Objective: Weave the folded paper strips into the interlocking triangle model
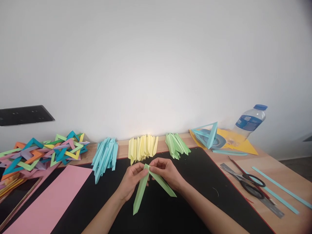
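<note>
Two folded light green paper strips [140, 196] meet at their top ends and spread downward in an inverted V above the black mat [195, 182]. My left hand [133, 180] pinches the top of the left strip between thumb and fingers. Close beside it, my right hand [165, 170] grips the upper end of the right strip. Behind my hands lie piles of folded strips: blue [106, 156] on the left, yellow [143, 148] in the middle, green [177, 145] on the right.
Multicoloured paper stars [65, 149] and a pink sheet [56, 198] lie at left. To the right are scissors [252, 189], blue strips [282, 187], a blue paper frame [212, 136], a tilted water bottle [251, 122] and yellow paper [250, 148]. A wall stands behind.
</note>
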A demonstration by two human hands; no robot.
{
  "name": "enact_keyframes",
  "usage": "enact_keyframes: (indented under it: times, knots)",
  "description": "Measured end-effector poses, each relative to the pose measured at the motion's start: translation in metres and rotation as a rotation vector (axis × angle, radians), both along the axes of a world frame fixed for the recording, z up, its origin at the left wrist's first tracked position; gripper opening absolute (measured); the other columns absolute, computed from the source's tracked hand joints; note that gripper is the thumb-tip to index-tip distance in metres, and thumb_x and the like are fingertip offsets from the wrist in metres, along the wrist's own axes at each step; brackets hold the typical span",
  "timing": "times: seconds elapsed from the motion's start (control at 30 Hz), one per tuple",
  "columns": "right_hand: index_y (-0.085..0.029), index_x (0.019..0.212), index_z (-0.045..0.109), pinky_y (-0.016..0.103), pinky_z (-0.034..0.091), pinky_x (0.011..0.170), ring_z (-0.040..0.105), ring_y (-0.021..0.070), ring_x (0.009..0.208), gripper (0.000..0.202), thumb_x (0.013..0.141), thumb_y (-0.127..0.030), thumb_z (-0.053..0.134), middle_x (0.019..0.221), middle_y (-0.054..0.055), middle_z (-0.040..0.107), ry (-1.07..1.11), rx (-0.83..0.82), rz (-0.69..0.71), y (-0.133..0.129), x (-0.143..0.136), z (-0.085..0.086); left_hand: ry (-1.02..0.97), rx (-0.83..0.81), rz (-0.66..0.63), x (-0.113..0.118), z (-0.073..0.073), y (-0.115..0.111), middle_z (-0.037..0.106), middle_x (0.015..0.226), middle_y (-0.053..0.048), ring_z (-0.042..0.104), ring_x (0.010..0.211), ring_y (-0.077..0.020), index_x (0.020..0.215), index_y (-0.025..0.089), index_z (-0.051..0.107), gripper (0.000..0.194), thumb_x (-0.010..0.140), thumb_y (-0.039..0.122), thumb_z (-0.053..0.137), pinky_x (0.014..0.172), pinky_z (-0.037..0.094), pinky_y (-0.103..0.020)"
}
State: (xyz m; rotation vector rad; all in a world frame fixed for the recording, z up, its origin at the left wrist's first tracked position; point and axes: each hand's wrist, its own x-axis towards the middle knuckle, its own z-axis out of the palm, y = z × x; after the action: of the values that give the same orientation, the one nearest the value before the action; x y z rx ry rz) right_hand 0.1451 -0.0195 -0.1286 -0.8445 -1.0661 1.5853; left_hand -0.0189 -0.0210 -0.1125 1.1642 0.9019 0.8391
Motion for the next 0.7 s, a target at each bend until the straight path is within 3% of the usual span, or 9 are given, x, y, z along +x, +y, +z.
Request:
enact_keyframes:
  times: [0.2, 0.43, 0.6, 0.7]
  knots:
    - [-0.013, 0.074, 0.066, 0.025, 0.051, 0.054, 0.059, 0.0108, 0.054, 0.030, 0.063, -0.038, 0.079, 0.065, 0.000, 0.065, -0.002, -0.034, 0.003, -0.001, -0.001, 0.002, 0.030, 0.038, 0.050, 0.000, 0.000, 0.000, 0.059, 0.060, 0.001, 0.056, 0.058, -0.0126, 0.066, 0.015, 0.057, 0.024, 0.072, 0.032, 0.073, 0.054, 0.043, -0.022]
    - [-0.013, 0.071, 0.067, 0.023, 0.048, 0.055, 0.058, 0.0100, 0.055, 0.027, 0.062, -0.036, 0.079, 0.064, -0.002, 0.062, -0.072, -0.013, 0.019, -0.004, 0.000, 0.006, 0.114, 0.142, 0.069, 0.002, 0.001, -0.003, 0.056, 0.058, 0.004, 0.047, 0.056, -0.0088, 0.066, 0.014, 0.060, 0.017, 0.071, 0.025, 0.072, 0.055, 0.036, -0.018]
    - [-0.014, 0.070, 0.065, 0.021, 0.043, 0.053, 0.055, 0.0093, 0.051, 0.028, 0.064, -0.038, 0.077, 0.057, -0.002, 0.061, -0.095, -0.034, 0.013, -0.002, 0.001, 0.002, 0.414, 0.306, 0.013, 0.000, 0.014, -0.009, 0.067, 0.075, -0.003, 0.060, 0.070, -0.0169, 0.085, 0.016, 0.063, 0.019, 0.083, 0.034, 0.056, 0.063, 0.045, -0.024]
    - [-0.014, 0.071, 0.064, 0.020, 0.040, 0.050, 0.054, 0.0094, 0.049, 0.030, 0.066, -0.042, 0.075, 0.055, -0.001, 0.062, -0.089, -0.087, -0.019, 0.002, 0.005, -0.002, 0.733, 0.499, 0.141, -0.022, 0.025, -0.009, 0.067, 0.076, -0.003, 0.061, 0.070, -0.0180, 0.086, 0.019, 0.063, 0.020, 0.084, 0.036, 0.052, 0.064, 0.046, -0.026]
